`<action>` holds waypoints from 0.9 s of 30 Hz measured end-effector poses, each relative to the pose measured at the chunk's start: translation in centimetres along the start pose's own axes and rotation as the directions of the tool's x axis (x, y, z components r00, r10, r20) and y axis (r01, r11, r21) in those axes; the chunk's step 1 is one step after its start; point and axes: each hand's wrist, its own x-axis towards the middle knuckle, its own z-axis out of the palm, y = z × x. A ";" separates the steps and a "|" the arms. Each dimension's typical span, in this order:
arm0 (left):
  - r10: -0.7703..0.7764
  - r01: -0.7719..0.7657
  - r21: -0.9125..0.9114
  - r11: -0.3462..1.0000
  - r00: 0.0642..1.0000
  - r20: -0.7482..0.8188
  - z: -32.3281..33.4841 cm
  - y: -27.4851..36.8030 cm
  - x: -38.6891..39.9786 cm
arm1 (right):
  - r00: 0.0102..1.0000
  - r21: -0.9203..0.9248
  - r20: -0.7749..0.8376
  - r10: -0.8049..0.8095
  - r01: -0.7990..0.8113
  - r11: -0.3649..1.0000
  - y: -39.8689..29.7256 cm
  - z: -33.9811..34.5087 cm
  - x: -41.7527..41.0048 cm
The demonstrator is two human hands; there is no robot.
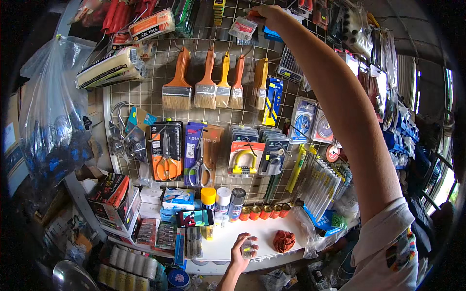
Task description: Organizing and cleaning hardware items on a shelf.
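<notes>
My right hand [267, 16] is raised to the top of the wire grid panel [153, 69], its fingers at a small clear blister pack [243, 28] with a red and white card. Whether the fingers grip the pack or only touch it cannot be told. Low in front of me, my left hand [242, 251] holds a small clear plastic pack [247, 248] above the edge of the white shelf [218, 251]. Paintbrushes [177, 80] with orange and yellow handles hang below my right hand. A crumpled reddish-brown bundle [284, 241] lies on the shelf, right of my left hand.
Scissors [166, 160] and carded padlocks [243, 160] hang on the grid. Spray cans [222, 202], small red tins [255, 212] and a phone [194, 218] showing a picture stand on the shelf. Boxes [113, 196] are stacked at left; a large plastic bag [54, 109] hangs above them.
</notes>
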 end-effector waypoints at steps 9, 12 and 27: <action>0.025 -0.025 0.005 1.000 0.999 -0.047 0.0 0.0 -0.3 | 0.993 -0.383 0.004 0.117 -0.107 0.917 4.8 -0.5 3.9; 0.015 -0.016 0.026 1.000 1.000 0.002 0.9 0.1 0.1 | 0.986 -0.625 -0.156 0.065 -0.149 0.766 4.4 -2.5 3.7; 0.046 -0.048 -0.011 0.999 0.994 -0.098 0.3 0.2 1.2 | 0.903 -0.961 0.258 -0.343 0.275 0.003 8.2 -0.8 -1.6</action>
